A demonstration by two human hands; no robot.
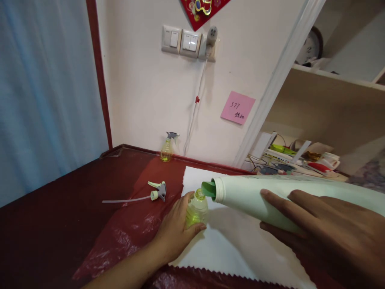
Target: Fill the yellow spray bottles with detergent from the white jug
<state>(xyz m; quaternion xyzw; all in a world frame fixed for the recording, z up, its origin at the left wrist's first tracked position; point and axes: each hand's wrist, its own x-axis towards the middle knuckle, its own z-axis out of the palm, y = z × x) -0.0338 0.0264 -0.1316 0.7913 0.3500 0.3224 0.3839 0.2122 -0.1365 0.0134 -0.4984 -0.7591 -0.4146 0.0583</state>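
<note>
My left hand (177,228) is wrapped round a small clear yellow-green spray bottle (198,210) that stands upright on the white cloth, its neck uncapped. Yellowish liquid shows in its lower part. In my right hand (319,224) is a large pale green detergent bottle (249,190), tipped almost level. The dark green spout (208,189) of that bottle reaches the small bottle's mouth; whether liquid is flowing I cannot tell. A grey and green trigger sprayer head (159,192) with its long clear tube lies on the table left of my left hand.
Against the wall stands another yellow spray bottle (166,151) with its trigger on. A white cloth (234,249) and clear plastic film cover part of the dark red table (45,208). A cord (192,116) hangs from the socket. Shelves (337,78) with clutter stand at right.
</note>
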